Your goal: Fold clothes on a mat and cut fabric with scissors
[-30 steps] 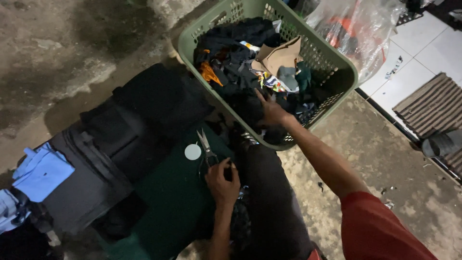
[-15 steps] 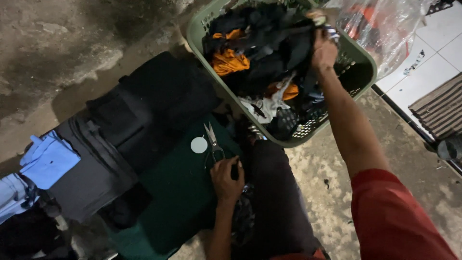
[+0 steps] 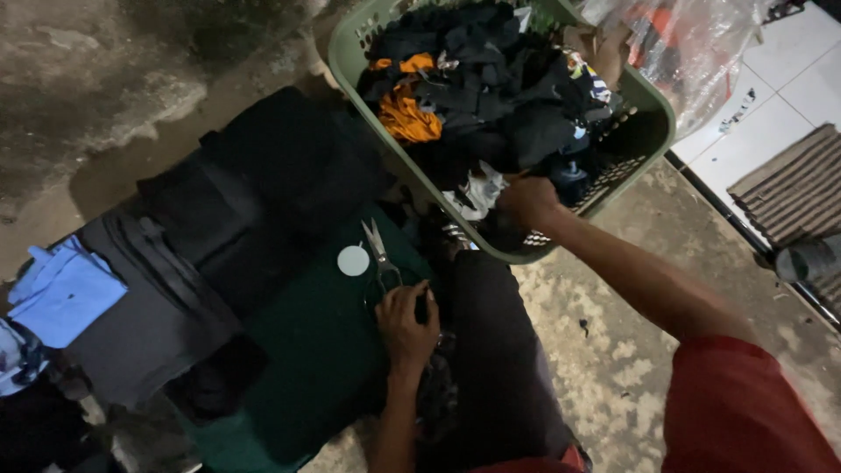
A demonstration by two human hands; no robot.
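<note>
1. Since half a second ago the right hand has drawn back from the far side of the green basket to its near rim, while the left hand has stayed put on the scissors.
2. At left, folded pieces lie finished on the floor: a light blue cloth, then a grey garment, then black garments.
3. In the middle, a dark green cloth is spread flat, a white round disc and the scissors on it; the left grip is closed over the scissor handles.
4. At right, the basket is piled high with dark clothes, so I judge most sorting is left.
5. The right grip rests among the clothes; I cannot tell whether it clamps anything.
</note>
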